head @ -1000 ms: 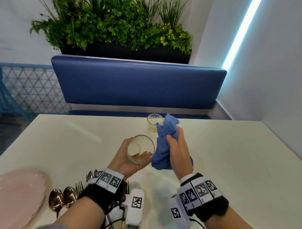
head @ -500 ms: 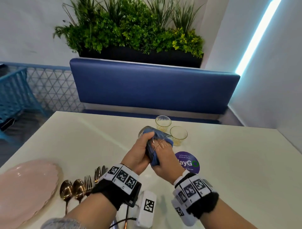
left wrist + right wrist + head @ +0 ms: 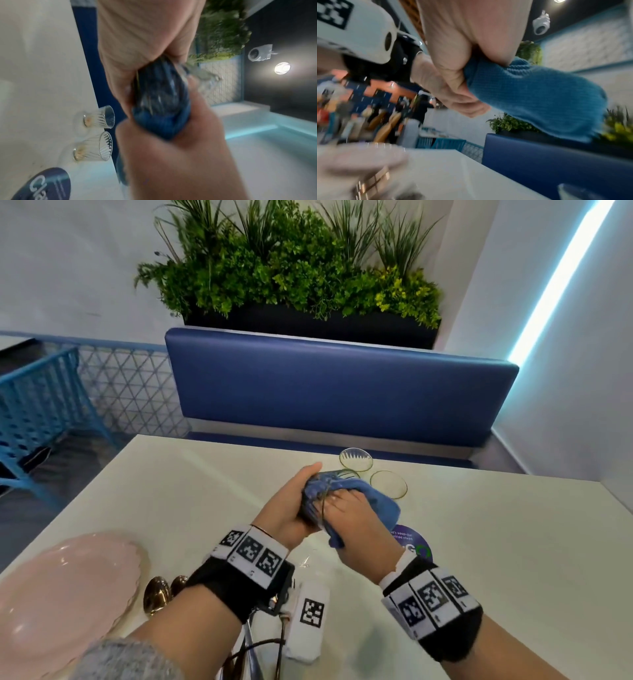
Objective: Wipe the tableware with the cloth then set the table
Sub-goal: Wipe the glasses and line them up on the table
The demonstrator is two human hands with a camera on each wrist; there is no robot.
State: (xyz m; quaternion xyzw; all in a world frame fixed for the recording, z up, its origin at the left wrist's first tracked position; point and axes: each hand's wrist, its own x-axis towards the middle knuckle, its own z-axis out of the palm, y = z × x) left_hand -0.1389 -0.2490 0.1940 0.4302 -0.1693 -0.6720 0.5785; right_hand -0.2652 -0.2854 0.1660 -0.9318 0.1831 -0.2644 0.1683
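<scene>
Left hand (image 3: pixel 287 508) grips clear ribbed glass tumbler (image 3: pixel 320 501). Right hand (image 3: pixel 356 525) clutches blue waffle-weave cloth (image 3: pixel 376 501), fingers pushed inside tumbler. Two matching tumblers (image 3: pixel 388 484) just beyond hands.

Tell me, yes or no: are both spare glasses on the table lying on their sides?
No: in the head view the two glasses stand upright on the table, rims up.

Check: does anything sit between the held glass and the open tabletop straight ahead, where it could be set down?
Yes. Two empty glasses, one farther and one nearer, stand just beyond the hands and the held glass. The table to their left shows bare.
</scene>
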